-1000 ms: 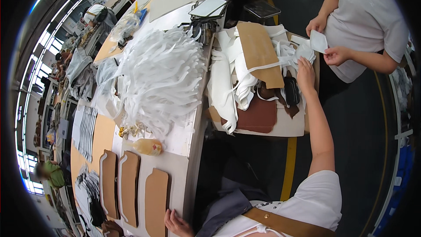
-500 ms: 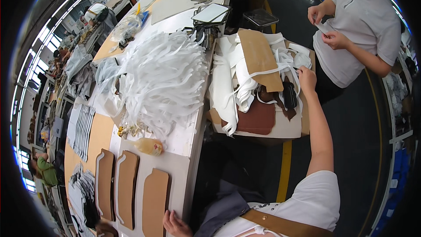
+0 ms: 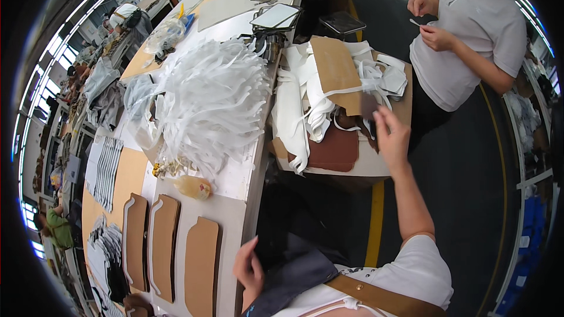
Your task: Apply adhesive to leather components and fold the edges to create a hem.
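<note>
My right hand (image 3: 392,140) is pinched over a cardboard-topped surface, on a small dark flat piece (image 3: 369,106) blurred by motion. Beneath it lie white strips (image 3: 317,114), a tan card panel (image 3: 335,70) and a reddish-brown sheet (image 3: 329,151). My left hand (image 3: 249,269) is raised beside the table edge, index finger stretched out, with nothing seen in it. Nearest to it on the table is a tan, board-like panel stack (image 3: 201,267). Two similar stacks, the middle stack (image 3: 163,246) and the left stack (image 3: 135,240), carry white strips along their edges.
A big heap of white strips (image 3: 214,100) covers the table's middle, with a yellowish bottle (image 3: 192,187) in front. Striped pieces (image 3: 104,170) lie to the left. At the right stands a co-worker (image 3: 470,41) holding a small pale piece. A dark stool (image 3: 342,22) stands behind.
My right hand has drawn back toward me, and a dark piece is now in its fingers. The left hand has lifted off the table beside the panels. The whole view has shifted slightly.
</note>
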### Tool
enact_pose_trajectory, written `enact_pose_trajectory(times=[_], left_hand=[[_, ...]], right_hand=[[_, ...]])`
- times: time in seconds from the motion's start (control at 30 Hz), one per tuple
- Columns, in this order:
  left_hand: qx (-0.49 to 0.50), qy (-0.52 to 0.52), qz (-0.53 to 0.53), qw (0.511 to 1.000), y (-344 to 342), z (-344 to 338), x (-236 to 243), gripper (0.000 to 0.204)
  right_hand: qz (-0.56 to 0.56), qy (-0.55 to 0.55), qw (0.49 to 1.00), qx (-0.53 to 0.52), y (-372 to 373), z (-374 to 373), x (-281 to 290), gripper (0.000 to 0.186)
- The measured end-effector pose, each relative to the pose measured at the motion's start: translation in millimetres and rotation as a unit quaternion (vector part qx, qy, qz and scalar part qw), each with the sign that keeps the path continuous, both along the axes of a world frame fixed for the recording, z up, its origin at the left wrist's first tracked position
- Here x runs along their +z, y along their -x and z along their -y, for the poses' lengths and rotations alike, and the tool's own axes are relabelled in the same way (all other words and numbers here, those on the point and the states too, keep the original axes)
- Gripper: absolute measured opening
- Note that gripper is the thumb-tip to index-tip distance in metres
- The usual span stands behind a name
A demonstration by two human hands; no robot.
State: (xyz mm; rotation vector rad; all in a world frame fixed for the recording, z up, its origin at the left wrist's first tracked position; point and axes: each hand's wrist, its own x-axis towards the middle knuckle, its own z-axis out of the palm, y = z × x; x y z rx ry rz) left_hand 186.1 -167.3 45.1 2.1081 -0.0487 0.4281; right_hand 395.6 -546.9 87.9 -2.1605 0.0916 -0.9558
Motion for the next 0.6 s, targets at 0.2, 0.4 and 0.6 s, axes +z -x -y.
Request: enact_pose_trajectory(times=[0.2, 0.4, 0.6], left_hand=[[-0.229, 0.293, -0.152, 0.916, -79, 75, 38, 0.053], [-0.082, 0.337, -0.182, 0.92, -65, 76, 21, 0.039], [-0.049, 0.458, -0.204, 0.864, -59, 50, 6, 0.03]], right_hand=[[0.062, 0.03, 0.961, 0.267, 65, -111, -2, 0.029], [0.066, 0.079, 0.92, 0.379, 91, -155, -17, 0.036], [0.025, 0.019, 0.898, 0.438, 96, -158, -9, 0.03]])
